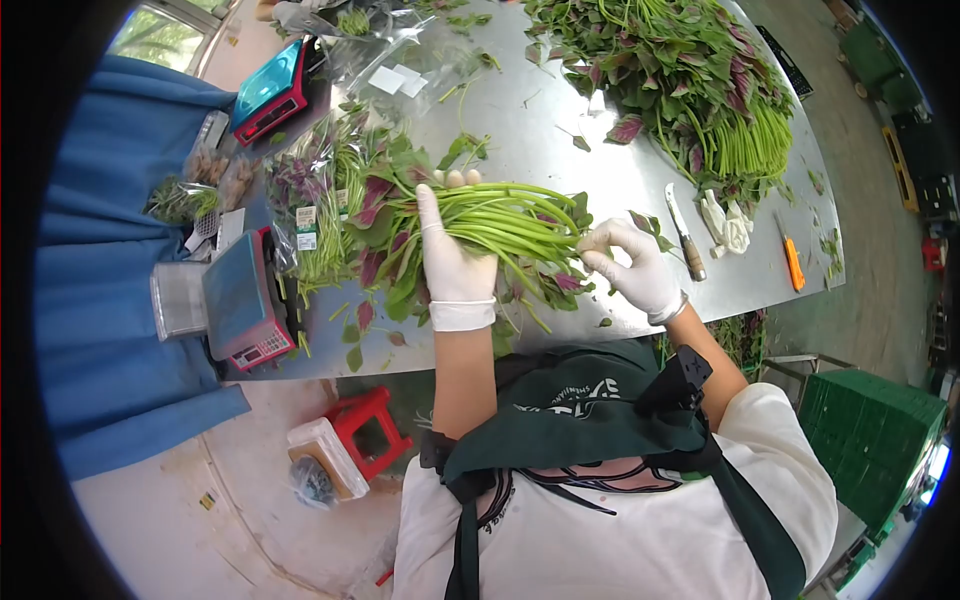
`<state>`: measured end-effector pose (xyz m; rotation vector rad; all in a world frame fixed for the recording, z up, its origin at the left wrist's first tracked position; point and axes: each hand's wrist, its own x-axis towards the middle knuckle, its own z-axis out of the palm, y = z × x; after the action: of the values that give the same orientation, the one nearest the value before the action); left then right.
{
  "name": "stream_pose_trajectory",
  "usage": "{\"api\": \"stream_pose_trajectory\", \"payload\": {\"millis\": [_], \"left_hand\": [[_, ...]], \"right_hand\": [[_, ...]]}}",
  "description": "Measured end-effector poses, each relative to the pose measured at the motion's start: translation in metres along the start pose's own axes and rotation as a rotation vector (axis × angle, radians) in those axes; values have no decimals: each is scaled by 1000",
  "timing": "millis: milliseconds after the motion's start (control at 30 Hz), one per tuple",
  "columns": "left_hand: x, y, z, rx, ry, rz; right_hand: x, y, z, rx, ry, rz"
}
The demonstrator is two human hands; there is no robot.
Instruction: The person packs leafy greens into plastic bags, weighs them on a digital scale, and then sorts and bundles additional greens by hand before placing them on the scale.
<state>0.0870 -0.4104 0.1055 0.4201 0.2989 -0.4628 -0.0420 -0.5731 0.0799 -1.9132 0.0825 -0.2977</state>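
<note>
My left hand (452, 262), in a white glove, is closed around a bunch of amaranth (515, 222) held above the metal table. Its green stems point right, and the purple-and-green leaves spread to the left. At the cut stem ends, my right hand (640, 272), gloved too, pinches with thumb and forefinger at the amaranth stems; exactly how many it grips is hidden. To the right of that hand lie a knife with a wooden handle (692, 255) and a crumpled white glove (728, 225).
A large amaranth pile (690, 90) covers the far right. Bagged greens (310, 205) and two scales, one near (238, 290) and one far (270, 90), stand left. An orange-handled knife (793, 262) lies near the right edge. Below are a red stool (370, 430) and green crates (868, 440).
</note>
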Motion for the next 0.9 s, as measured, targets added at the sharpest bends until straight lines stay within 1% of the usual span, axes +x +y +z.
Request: {"api": "stream_pose_trajectory", "payload": {"millis": [33, 100, 133, 233, 267, 300, 333, 367, 433, 467, 533, 567, 600, 633, 700, 733, 767, 833, 867, 900], "left_hand": [[1, 4, -1, 2, 4, 19], [3, 7, -2, 6, 10, 55], [4, 6, -4, -3, -5, 72], [3, -1, -3, 37, 19, 90], [-2, -8, -2, 76, 50, 108], [-1, -16, 4, 103, 65, 132], [-3, -22, 6, 135, 53, 123], [-5, -25, 7, 168, 42, 115], [-10, -27, 9, 185, 14, 62], [-12, -27, 9, 190, 5, 40], [-11, -25, 9, 187, 52, 93], [-10, -23, 9, 184, 75, 122], [-8, -21, 2, 185, 39, 147], [-6, -18, -1, 183, 53, 165], [-1, -12, -5, 182, 79, 190], [-6, -7, 4, 184, 128, 138], [-5, -5, 2, 163, 134, 150], [0, -1, -1, 125, 140, 175], [-4, 2, 3, 135, 122, 134], [-5, 2, 5, 140, 115, 131]], "right_hand": [[-6, 7, -5, -1, -55, 122], [-23, 43, -15, -586, -239, 177], [-26, 48, -16, -880, -330, 201], [-19, 29, -3, -483, 91, 90], [-3, -11, 8, -321, 227, -130], [7, -18, 14, -294, 220, -240], [14, -26, 22, -204, 227, -303], [19, -34, 31, -183, 213, -283], [32, -41, 43, -263, 145, -352], [35, -38, 44, -277, 158, -407], [41, -28, 50, -295, 177, -518], [41, -25, 50, -285, 147, -520], [37, -19, 46, -275, 117, -519], [31, -12, 41, -265, 89, -513], [19, 8, 33, -351, 76, -433], [11, 22, 28, -386, 67, -390], [2, 37, 22, -422, 59, -346], [-22, 82, 7, -520, -18, -184], [-28, 94, 3, -565, -57, -103], [-29, 89, 2, -606, 18, -95]]}}
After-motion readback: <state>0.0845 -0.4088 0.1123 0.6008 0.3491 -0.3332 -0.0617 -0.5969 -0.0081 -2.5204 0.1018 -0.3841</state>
